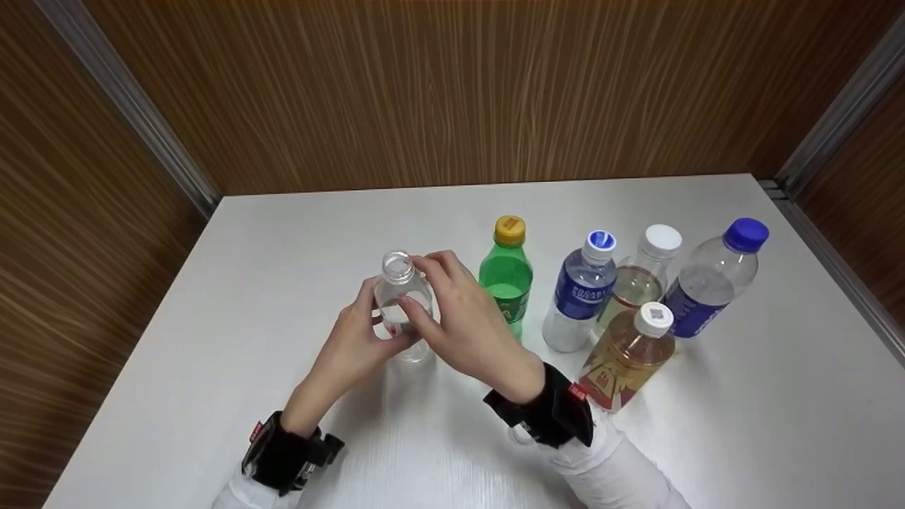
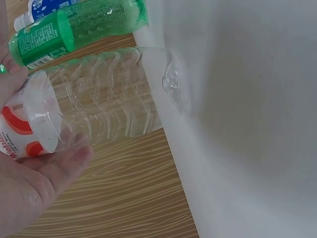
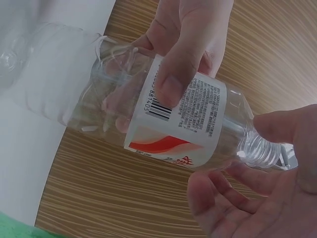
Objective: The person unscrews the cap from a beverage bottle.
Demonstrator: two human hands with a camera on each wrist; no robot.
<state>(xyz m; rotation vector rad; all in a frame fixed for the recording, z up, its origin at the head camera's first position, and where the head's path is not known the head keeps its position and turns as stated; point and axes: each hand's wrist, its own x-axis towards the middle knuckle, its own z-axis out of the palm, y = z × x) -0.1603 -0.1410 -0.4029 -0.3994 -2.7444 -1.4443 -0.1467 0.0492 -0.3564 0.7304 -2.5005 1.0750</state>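
Note:
A clear plastic bottle [image 1: 397, 291] with a white and red label [image 3: 163, 131] stands roughly upright before me in the head view. Its mouth has no cap on it, and screw threads show at the neck. My left hand [image 1: 357, 346] grips the bottle around the label, thumb across the barcode in the right wrist view. Up at the neck is my right hand [image 1: 463, 322], its thumb against the bottle's shoulder and its fingers curled round the far side. Whether the base touches the table is hard to tell. Just right of my hands stands a green bottle [image 1: 505, 272] with a yellow cap.
Further right on the white table [image 1: 297, 247] are a blue-labelled bottle [image 1: 583, 290], a white-capped bottle [image 1: 640, 279], a brown-tinted bottle [image 1: 629, 353] and a blue-capped bottle [image 1: 710, 283]. Wood-grain panels [image 1: 438, 92] enclose the back and sides.

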